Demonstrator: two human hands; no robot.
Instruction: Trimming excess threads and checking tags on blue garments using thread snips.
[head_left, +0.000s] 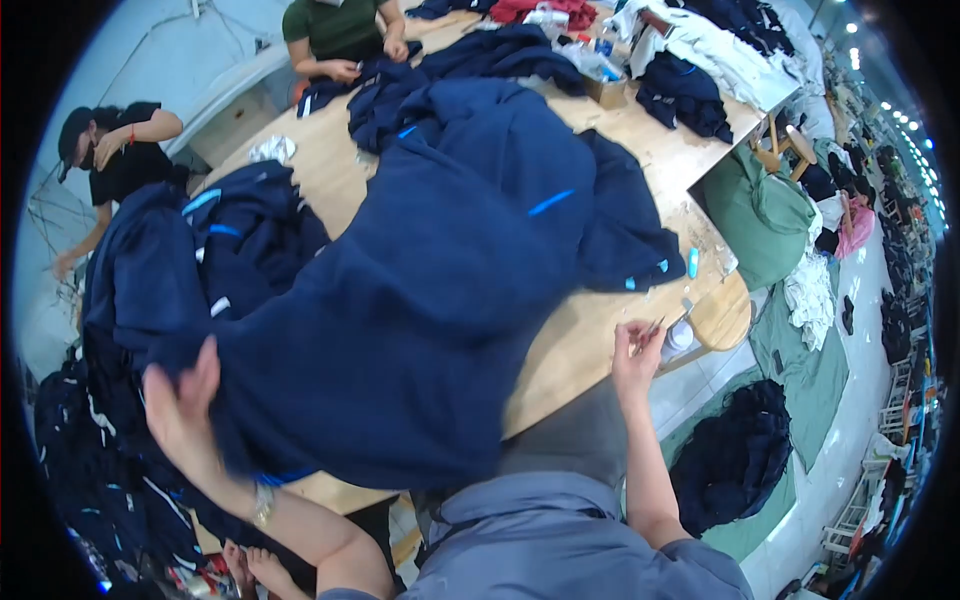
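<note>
A large navy blue garment (420,290) with light blue trim lies spread over the wooden table (590,330). My left hand (180,405) grips its near left edge, lifting the cloth. My right hand (635,355) is off the table's right edge and holds small metal snips (650,332), apart from the garment.
More navy garments are piled at left (200,250) and at the table's far end (480,60). Two people work at the far left (120,150) and far end (340,30). A green sack (760,215), a stool (722,315) and dark cloth on the floor (735,455) are on the right.
</note>
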